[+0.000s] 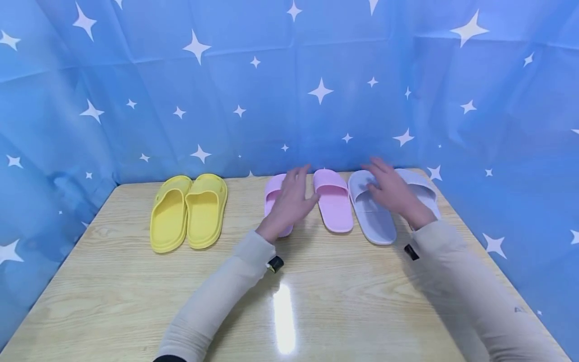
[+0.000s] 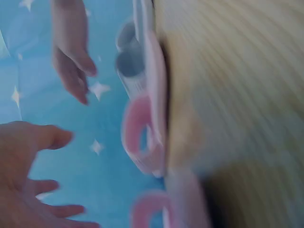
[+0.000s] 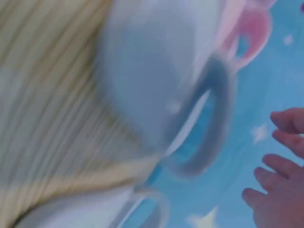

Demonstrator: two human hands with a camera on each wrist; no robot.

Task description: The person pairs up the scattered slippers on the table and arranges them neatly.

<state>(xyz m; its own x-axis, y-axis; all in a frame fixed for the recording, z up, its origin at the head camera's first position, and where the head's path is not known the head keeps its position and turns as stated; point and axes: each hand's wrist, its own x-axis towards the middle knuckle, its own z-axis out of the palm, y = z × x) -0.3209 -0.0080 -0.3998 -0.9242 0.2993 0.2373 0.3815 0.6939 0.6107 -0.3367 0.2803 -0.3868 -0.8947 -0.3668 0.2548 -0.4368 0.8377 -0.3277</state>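
Above the left pink slipper [image 1: 272, 190] my left hand [image 1: 293, 200] hovers with its fingers spread, covering part of that slipper in the head view. The second pink slipper [image 1: 335, 203] lies just right of it. My right hand [image 1: 391, 191] is over the pair of grey slippers, fingers extended and holding nothing. One grey slipper [image 1: 376, 221] shows beside the pink one, and the other grey slipper [image 1: 422, 188] is partly behind the right hand. In the right wrist view the right hand's fingers [image 3: 280, 166] stand apart from the grey strap [image 3: 221, 109].
A pair of yellow clogs [image 1: 187, 213] stands at the table's back left. The wooden table [image 1: 113, 296] meets a blue star-patterned curtain [image 1: 271, 100] along its back edge, and the curtain also hangs at both sides. A black wrist strap [image 1: 275, 264] shows at the left cuff.
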